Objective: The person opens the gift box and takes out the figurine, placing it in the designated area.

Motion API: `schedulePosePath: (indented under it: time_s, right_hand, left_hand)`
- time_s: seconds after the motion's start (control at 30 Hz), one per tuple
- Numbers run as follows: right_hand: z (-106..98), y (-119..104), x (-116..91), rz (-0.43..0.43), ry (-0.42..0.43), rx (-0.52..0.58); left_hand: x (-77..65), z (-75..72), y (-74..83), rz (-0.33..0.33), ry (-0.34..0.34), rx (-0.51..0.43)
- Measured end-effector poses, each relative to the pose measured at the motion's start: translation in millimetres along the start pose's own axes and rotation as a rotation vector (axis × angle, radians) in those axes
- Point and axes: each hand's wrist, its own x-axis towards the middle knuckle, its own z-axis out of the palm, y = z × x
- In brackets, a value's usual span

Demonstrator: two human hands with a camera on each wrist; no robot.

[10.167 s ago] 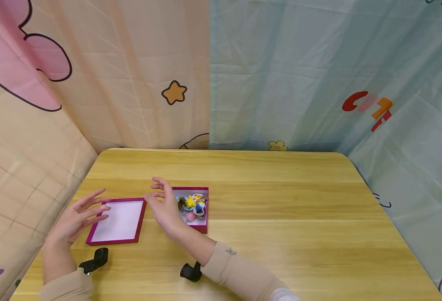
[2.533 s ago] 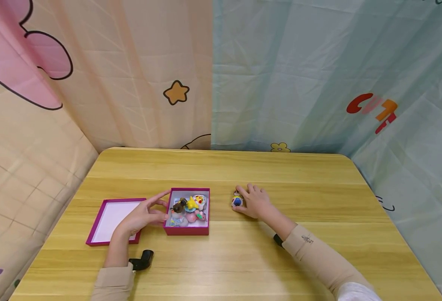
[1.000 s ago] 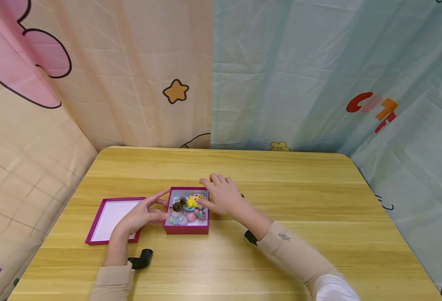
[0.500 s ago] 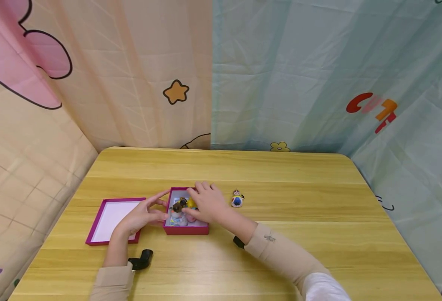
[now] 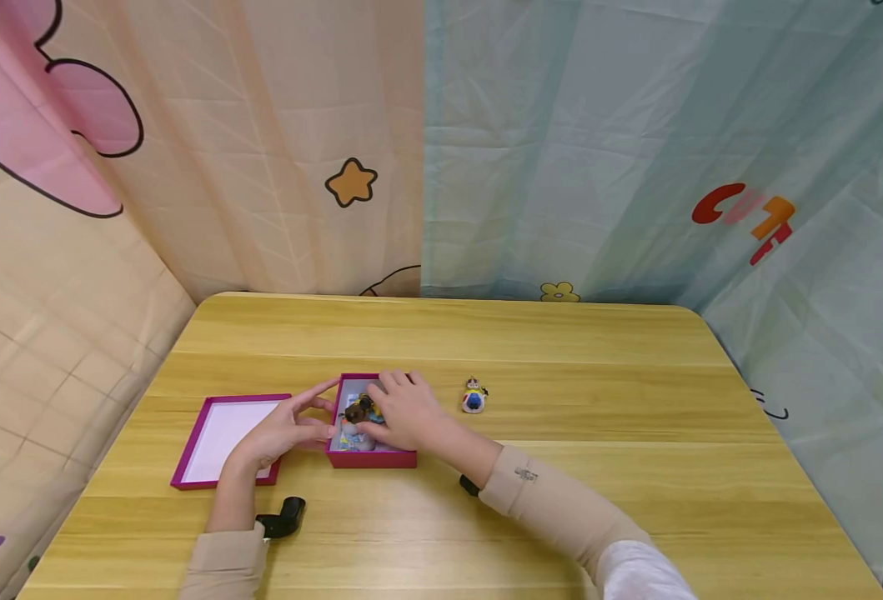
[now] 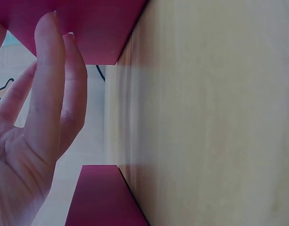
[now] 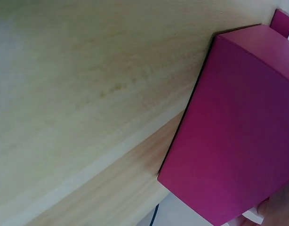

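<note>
An uncovered magenta box [image 5: 372,459] sits left of the table's middle with small toy figures inside. My left hand [image 5: 279,435] has its fingers spread against the box's left wall; the left wrist view shows the fingertips touching that wall. My right hand [image 5: 407,412] reaches over the right wall, fingers down among the figures, hiding the yellow and pink ones. A brown-headed figure [image 5: 357,411] shows right at its fingertips; I cannot tell whether they hold anything. To the right, a small figure with a blue belly [image 5: 474,397] stands on the table.
The magenta box lid [image 5: 233,442], white inside, lies left of the box, partly behind my left hand. Black wrist-camera mounts [image 5: 283,518] stick out from the sleeves. Printed curtains [image 5: 561,150] hang behind the wooden table [image 5: 599,367].
After setting the blue-bellied figure on the table, my right hand has moved left into the box, deeper over the figures. My left hand has stayed at the box's left wall.
</note>
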Motion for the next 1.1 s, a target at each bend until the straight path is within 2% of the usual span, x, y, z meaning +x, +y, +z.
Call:
schedulePosePath:
  time_s: [0.73, 1.1]
  right_hand:
    - [2, -7, 14, 0.013, -0.027, -0.023]
    - [1, -5, 13, -0.007, -0.030, -0.020]
  left_hand:
    - [0.4, 1.0, 0.9, -0.024, 0.015, 0.011]
    - [0.8, 0.6, -0.2, -0.026, 0.020, 0.018]
